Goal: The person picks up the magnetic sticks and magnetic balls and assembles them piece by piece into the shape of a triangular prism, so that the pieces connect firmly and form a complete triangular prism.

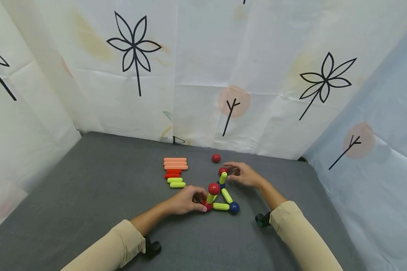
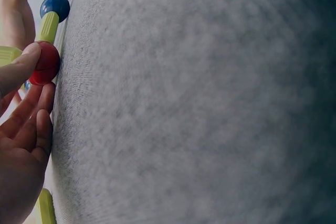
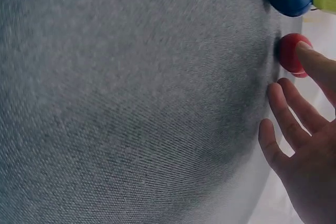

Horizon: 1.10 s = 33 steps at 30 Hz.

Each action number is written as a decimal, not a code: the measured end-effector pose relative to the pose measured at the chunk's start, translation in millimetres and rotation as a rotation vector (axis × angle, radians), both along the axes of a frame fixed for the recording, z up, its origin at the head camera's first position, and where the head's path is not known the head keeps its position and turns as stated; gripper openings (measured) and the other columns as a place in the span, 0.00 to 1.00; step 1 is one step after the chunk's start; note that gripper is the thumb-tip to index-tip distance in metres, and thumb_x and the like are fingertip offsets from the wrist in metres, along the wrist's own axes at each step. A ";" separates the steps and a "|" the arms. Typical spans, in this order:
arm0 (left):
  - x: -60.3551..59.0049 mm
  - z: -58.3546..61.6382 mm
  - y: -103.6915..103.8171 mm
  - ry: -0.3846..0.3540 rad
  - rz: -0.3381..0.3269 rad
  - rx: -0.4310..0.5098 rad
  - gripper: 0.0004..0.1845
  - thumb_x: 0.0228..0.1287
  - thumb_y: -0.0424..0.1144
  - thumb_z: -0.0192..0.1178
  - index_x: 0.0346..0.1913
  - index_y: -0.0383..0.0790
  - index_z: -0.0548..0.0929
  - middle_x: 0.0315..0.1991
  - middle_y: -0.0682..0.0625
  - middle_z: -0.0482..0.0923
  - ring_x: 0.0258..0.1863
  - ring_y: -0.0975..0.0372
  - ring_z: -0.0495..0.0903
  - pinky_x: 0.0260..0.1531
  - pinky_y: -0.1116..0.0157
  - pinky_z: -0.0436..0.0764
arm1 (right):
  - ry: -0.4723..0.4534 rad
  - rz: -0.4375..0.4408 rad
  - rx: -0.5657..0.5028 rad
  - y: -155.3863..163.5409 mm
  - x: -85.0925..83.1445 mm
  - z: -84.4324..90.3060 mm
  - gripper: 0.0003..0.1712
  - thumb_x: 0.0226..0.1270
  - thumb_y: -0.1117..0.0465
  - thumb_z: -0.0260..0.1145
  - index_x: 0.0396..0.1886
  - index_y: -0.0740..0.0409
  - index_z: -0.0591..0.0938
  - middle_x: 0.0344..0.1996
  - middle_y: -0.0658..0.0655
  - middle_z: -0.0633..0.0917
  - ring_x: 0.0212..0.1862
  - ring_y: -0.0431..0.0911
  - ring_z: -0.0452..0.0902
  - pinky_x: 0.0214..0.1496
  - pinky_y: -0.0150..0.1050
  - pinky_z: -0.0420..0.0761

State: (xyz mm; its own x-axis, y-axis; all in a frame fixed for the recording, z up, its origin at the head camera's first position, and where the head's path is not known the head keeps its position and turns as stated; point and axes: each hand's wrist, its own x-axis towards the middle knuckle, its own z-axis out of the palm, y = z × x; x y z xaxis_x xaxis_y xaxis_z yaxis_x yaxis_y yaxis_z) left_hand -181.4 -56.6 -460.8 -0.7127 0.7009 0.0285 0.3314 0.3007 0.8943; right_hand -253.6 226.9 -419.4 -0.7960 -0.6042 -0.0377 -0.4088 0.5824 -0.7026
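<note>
We judged the red ball (image 2: 44, 62) light, hard and slippery; left hand (image 1: 186, 200) pinched it at 9 o'clock of the frame (image 1: 224, 199), while the right hand (image 1: 244, 175), fingers loosely spread, touched another ball (image 3: 293, 53) at 12.

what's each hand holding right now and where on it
The left hand pinches the structure's near-left red ball at its side. The right hand touches a red ball with a fingertip, not gripping it.
</note>
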 end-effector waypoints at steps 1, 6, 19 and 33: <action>0.4 0.3 -0.1 0.000 -0.001 0.001 0.16 0.60 0.34 0.72 0.51 0.40 0.83 0.44 0.54 0.83 0.43 0.64 0.81 0.47 0.69 0.80 | -0.004 0.001 0.006 0.2 -0.9 -1.1 0.28 0.71 0.66 0.65 0.68 0.70 0.70 0.58 0.71 0.78 0.53 0.62 0.80 0.50 0.53 0.81; 0.9 0.4 0.0 0.001 0.000 0.004 0.16 0.60 0.34 0.72 0.51 0.40 0.83 0.44 0.54 0.83 0.43 0.64 0.81 0.47 0.69 0.79 | 0.047 -0.044 0.014 -2.0 -1.0 -4.9 0.24 0.71 0.65 0.64 0.64 0.68 0.75 0.53 0.69 0.82 0.49 0.58 0.81 0.49 0.52 0.81; -0.9 -2.5 -0.2 0.007 0.006 0.014 0.16 0.59 0.34 0.72 0.50 0.41 0.84 0.44 0.54 0.83 0.44 0.64 0.81 0.48 0.68 0.80 | 0.127 -0.190 -0.197 -2.9 12.6 11.8 0.18 0.72 0.65 0.63 0.57 0.70 0.77 0.48 0.66 0.83 0.50 0.59 0.80 0.52 0.49 0.80; -0.9 -2.1 -0.8 0.010 0.000 0.001 0.16 0.59 0.34 0.72 0.50 0.41 0.84 0.43 0.55 0.83 0.43 0.64 0.81 0.47 0.68 0.79 | 0.127 -0.036 -0.217 -7.2 41.0 36.9 0.18 0.71 0.66 0.64 0.60 0.61 0.78 0.53 0.60 0.83 0.51 0.54 0.80 0.51 0.46 0.81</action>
